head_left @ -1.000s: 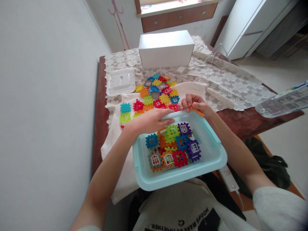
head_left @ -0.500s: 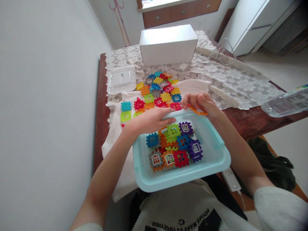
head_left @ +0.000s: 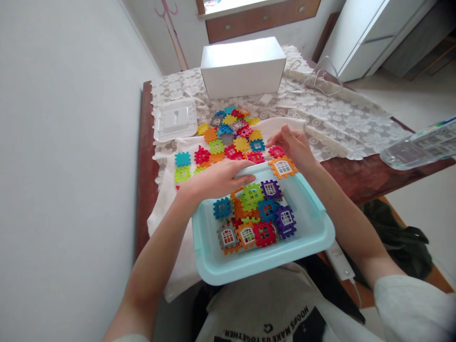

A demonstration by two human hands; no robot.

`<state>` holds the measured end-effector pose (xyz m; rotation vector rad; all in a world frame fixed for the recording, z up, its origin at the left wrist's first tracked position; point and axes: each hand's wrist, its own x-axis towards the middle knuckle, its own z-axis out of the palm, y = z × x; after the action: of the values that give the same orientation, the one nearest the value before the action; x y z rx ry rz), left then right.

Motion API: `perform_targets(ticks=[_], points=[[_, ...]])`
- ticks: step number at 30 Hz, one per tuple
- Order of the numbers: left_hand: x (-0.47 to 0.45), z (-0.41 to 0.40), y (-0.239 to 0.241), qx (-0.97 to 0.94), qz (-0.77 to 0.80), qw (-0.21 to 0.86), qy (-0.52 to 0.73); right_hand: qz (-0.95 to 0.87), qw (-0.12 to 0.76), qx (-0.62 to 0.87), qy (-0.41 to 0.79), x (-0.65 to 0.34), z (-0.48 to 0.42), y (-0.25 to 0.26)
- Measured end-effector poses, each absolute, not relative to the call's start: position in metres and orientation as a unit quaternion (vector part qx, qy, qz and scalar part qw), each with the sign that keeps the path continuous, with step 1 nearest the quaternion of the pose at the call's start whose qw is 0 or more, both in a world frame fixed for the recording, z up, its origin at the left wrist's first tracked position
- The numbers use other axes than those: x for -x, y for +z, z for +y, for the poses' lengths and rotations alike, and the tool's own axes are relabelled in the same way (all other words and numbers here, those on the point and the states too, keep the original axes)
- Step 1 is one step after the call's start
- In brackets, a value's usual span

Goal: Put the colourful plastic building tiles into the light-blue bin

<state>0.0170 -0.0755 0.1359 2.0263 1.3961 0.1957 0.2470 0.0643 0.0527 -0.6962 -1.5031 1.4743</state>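
My left hand (head_left: pixel 228 178) is closed on the far rim of a light blue plastic bin (head_left: pixel 228 273), thumb inside. The bin is tilted towards me above my lap. Inside lie several toothed plastic building tiles, among them a green tile (head_left: pixel 252 197), a red tile (head_left: pixel 264 233) and a purple tile (head_left: pixel 285 221). My right hand (head_left: pixel 294 145) is just beyond the far right rim, its thumb and fingers apart. Below it, an orange tile with a white window (head_left: pixel 283 167) overlaps the rim, seemingly out of the fingers; whether it touches the rim I cannot tell.
More coloured tiles (head_left: pixel 231 130) lie spread over a white cloth (head_left: pixel 167 228) on the table. Behind them stand a white box (head_left: pixel 242 71) and a clear lid (head_left: pixel 175 119). A plastic bottle (head_left: pixel 420 147) is at the right; a wall (head_left: pixel 64 166) runs along the left.
The orange window tile has turned from edge-on to face up and come away from my right hand, whose fingers have opened and lifted slightly. My left hand keeps its hold on the bin.
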Motion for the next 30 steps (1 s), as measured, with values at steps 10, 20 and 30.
perform_targets(ticks=[10,20,30], points=[[-0.017,-0.076,0.133,-0.779,0.537,0.317,0.069,-0.825,0.3,0.386,0.284,-0.252,0.093,0.002],[-0.016,-0.075,0.132,-0.782,0.531,0.317,0.077,-0.867,0.221,0.376,0.24,-0.246,0.094,-0.016],[-0.016,-0.075,0.132,-0.784,0.526,0.319,0.078,-0.865,0.223,0.381,0.238,-0.248,0.094,-0.019]])
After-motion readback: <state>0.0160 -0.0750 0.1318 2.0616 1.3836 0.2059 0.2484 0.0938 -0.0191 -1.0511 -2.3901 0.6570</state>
